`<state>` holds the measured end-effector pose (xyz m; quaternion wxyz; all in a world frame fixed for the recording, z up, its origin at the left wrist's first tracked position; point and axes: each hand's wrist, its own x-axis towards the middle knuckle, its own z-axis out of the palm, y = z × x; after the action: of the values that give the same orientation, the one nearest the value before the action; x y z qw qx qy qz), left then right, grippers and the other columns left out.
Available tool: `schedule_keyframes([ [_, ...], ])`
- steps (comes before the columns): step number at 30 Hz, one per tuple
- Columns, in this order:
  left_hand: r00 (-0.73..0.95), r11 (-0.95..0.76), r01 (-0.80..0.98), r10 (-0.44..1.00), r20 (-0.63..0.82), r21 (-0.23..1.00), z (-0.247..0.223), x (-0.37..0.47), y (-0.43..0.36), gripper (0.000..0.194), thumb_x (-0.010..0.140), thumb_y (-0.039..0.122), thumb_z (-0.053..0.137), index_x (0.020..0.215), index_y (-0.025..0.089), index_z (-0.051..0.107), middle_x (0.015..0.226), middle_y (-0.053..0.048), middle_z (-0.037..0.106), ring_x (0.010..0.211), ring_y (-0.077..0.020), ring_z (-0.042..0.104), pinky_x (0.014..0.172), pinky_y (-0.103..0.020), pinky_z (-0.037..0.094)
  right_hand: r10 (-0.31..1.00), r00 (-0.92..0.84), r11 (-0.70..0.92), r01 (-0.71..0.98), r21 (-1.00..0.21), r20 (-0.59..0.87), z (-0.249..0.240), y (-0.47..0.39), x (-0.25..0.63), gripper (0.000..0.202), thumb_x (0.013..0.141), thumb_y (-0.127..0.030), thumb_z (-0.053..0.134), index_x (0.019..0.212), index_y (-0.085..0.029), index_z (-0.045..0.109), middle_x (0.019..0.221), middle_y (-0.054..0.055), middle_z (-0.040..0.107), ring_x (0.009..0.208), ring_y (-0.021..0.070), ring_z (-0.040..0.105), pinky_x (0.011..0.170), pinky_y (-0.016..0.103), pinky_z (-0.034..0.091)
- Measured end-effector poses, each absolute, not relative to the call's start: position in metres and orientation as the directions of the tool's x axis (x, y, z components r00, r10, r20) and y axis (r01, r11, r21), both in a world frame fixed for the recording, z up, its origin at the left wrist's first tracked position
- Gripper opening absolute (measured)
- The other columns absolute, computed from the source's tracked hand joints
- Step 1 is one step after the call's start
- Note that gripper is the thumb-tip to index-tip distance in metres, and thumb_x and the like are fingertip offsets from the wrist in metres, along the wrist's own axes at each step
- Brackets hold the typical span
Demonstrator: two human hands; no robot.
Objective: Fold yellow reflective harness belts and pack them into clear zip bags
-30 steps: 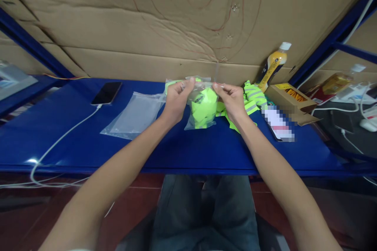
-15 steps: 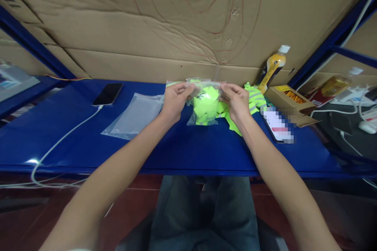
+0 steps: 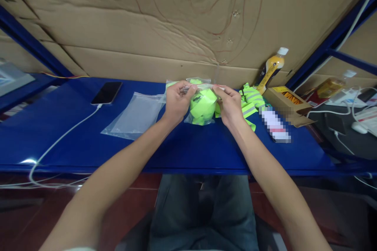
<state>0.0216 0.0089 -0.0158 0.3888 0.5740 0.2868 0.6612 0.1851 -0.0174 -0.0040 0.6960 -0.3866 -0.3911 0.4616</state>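
both hands on one clear zip bag (image 3: 202,106), up at its mouth. bag sits front and centre over the blue table (image 3: 194,155), packed with folded neon fabric (image 3: 204,102). left hand (image 3: 178,102) pinches the left part of the top edge, thumb against curled fingers; right hand (image 3: 231,105) pinches the right part the same way. film is between thumb and fingers on each side. key geometry: the mouth edge runs crosswise, left to right, from one pinch to the other, and the filled body lies below the grip, on the wearer's side of it. neither hand is clearly nearer, the bulge sits about midway between them. whether the seal is closed: cannot tell, film is bunched and glary. whether the bag's bottom rests on the table: cannot tell either. a flat clear bag (image 3: 134,115) lies just left of the left hand, slanted. striped neon straps (image 3: 253,98) lie in a loose pile just right of the right hand. another bagged neon bundle (image 3: 200,80) peeks out behind the held one, mostly hidden. black phone (image 3: 106,93) is well apart, far left.
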Motion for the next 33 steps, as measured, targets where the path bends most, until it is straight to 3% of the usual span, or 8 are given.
schedule_keyframes([
  [3,-0.081,-0.556,-0.154,0.831,0.550,0.817,-0.017,0.022,0.009,0.037,0.084,0.053,0.093,0.081,0.019,0.078,0.075,-0.003,0.074,0.064,-0.0133,0.062,0.063,-0.025,0.049,0.965,0.223,0.222,-0.404,-0.888,0.140,-0.001,-0.017,0.177,0.045,0.050,-0.048,0.105,0.080,-0.023,0.084,0.082,0.000,0.081,0.077,0.0177,0.069,0.079,0.033,0.056],
  [6,-0.050,-0.509,-0.222,0.858,0.512,0.832,-0.015,0.023,0.009,0.034,0.079,0.049,0.095,0.083,0.019,0.080,0.080,-0.003,0.076,0.069,-0.0143,0.065,0.068,-0.026,0.053,0.956,0.254,0.243,-0.415,-0.877,0.144,0.000,-0.015,0.172,0.045,0.047,-0.046,0.106,0.078,-0.023,0.083,0.079,-0.001,0.079,0.075,0.0168,0.068,0.077,0.032,0.055],
  [14,-0.050,-0.556,-0.191,0.828,0.558,0.809,-0.009,0.021,0.005,0.030,0.077,0.042,0.098,0.078,0.019,0.078,0.075,0.000,0.074,0.068,-0.0122,0.063,0.067,-0.025,0.051,0.977,0.161,0.193,-0.426,-0.884,0.136,0.001,-0.018,0.168,0.039,0.051,-0.040,0.105,0.079,-0.023,0.084,0.083,0.001,0.081,0.079,0.0180,0.071,0.086,0.035,0.058],
  [20,0.015,-0.429,-0.245,0.895,0.446,0.869,-0.004,0.019,0.006,0.036,0.065,0.045,0.104,0.081,0.019,0.082,0.087,-0.004,0.081,0.078,-0.0178,0.072,0.077,-0.030,0.058,0.965,0.194,0.242,-0.407,-0.881,0.175,0.000,-0.019,0.167,0.034,0.054,-0.040,0.103,0.078,-0.024,0.085,0.083,0.000,0.083,0.082,0.0193,0.073,0.088,0.036,0.059],
  [25,-0.016,-0.514,-0.204,0.853,0.522,0.833,-0.006,0.020,0.007,0.029,0.070,0.042,0.100,0.080,0.020,0.082,0.085,-0.004,0.081,0.079,-0.0178,0.072,0.078,-0.030,0.057,0.969,0.147,0.242,-0.426,-0.872,0.197,-0.002,-0.020,0.166,0.033,0.053,-0.037,0.104,0.080,-0.026,0.088,0.088,-0.001,0.084,0.085,0.0183,0.075,0.091,0.034,0.059],
  [30,0.032,-0.418,-0.247,0.898,0.438,0.874,-0.008,0.025,0.004,0.039,0.071,0.048,0.101,0.087,0.020,0.080,0.087,-0.003,0.078,0.078,-0.0162,0.071,0.078,-0.029,0.058,0.948,0.239,0.297,-0.439,-0.848,0.208,-0.006,-0.017,0.164,0.030,0.055,-0.039,0.103,0.076,-0.026,0.086,0.085,0.000,0.084,0.083,0.0200,0.075,0.089,0.037,0.060],
  [33,0.031,-0.439,-0.252,0.887,0.461,0.862,-0.010,0.024,0.005,0.036,0.073,0.047,0.101,0.086,0.020,0.080,0.086,-0.002,0.078,0.078,-0.0154,0.070,0.079,-0.029,0.058,0.953,0.222,0.283,-0.412,-0.866,0.206,-0.007,-0.017,0.164,0.034,0.056,-0.043,0.103,0.080,-0.026,0.086,0.089,0.001,0.085,0.088,0.0215,0.076,0.094,0.038,0.060],
])
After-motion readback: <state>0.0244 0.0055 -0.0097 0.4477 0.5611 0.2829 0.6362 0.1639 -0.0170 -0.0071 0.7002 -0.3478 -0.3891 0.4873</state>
